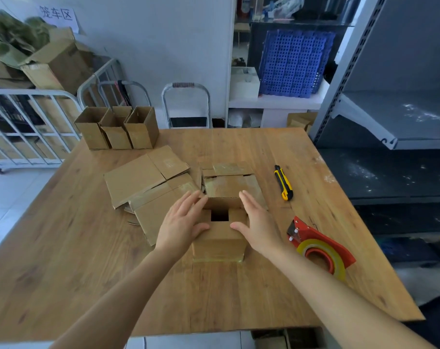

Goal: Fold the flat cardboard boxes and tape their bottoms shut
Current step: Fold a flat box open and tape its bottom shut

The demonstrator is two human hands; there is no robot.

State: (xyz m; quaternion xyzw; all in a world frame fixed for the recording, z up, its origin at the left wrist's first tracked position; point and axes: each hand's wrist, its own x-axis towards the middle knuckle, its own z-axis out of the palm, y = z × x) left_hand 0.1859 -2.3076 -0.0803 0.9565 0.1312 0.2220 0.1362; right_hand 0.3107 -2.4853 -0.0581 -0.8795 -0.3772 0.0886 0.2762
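Note:
A small cardboard box (220, 241) stands on the wooden table (88, 273) in front of me, its upper flaps partly folded in around a dark square gap. My left hand (182, 222) lies with straight fingers against the box's left flaps, thumb on the near flap. My right hand (256, 222) presses the right side the same way. A pile of flat boxes (143, 182) lies to the left, and another flattened box (231, 180) lies just behind. A red tape dispenser (319, 248) with a yellowish roll sits to the right.
Three folded open boxes (118, 129) stand in a row at the table's far left. A yellow and black utility knife (283, 182) lies at the right. Grey metal shelving (390, 122) stands beside the table's right edge, a white cage trolley (25, 127) to the left.

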